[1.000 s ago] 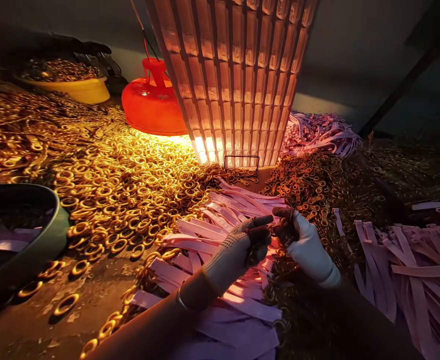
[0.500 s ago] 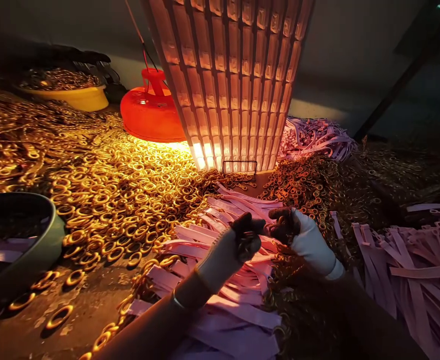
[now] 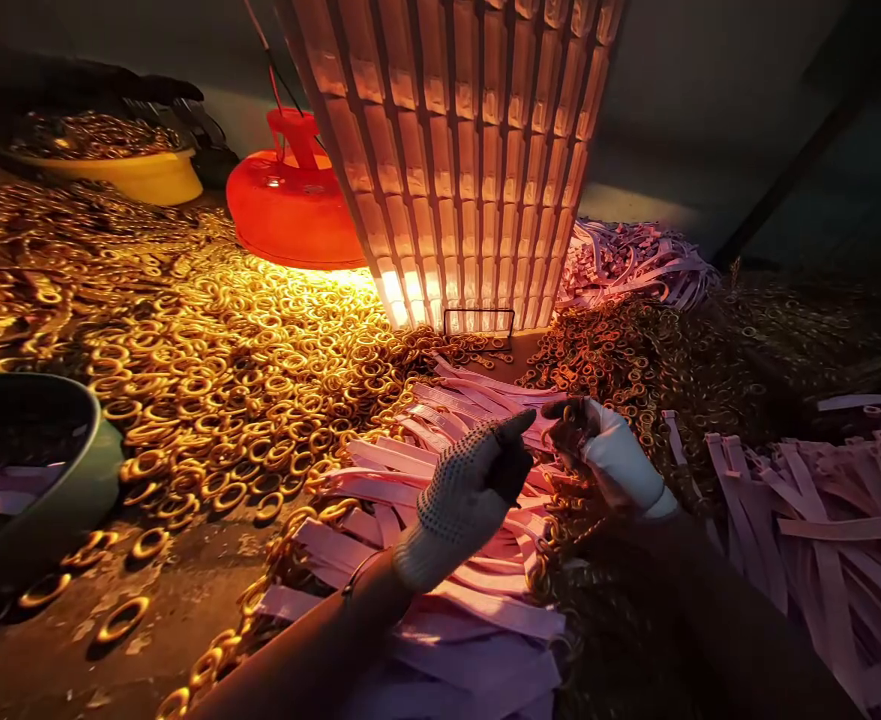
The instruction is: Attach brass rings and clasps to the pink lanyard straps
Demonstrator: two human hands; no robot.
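Note:
My left hand (image 3: 470,490), in a dotted white glove with dark fingertips, hovers over a heap of pink straps (image 3: 485,575). Its back faces up and its fingers are curled together; whatever they hold, if anything, is hidden. Just to its right is my right hand (image 3: 612,450), also gloved, its dark fingers bent in a pinch. A small brassy glint shows at those fingertips, too dark to name. The two hands face each other with a narrow gap between the fingertips. Small brass-coloured fittings (image 3: 620,350) lie beyond the right hand.
Brass-coloured rings (image 3: 260,370) spread across the left under a red hanging lamp (image 3: 290,210). A ribbed panel (image 3: 470,170) stands upright at the back. A green tub (image 3: 106,460) is at left, a yellow basin (image 3: 140,178) behind. More pink straps (image 3: 830,540) lie at right.
My left hand has turned so that its back shows more, and its fingers reach slightly further forward. The right hand has shifted and rotated a little beside it. The view has tilted slightly.

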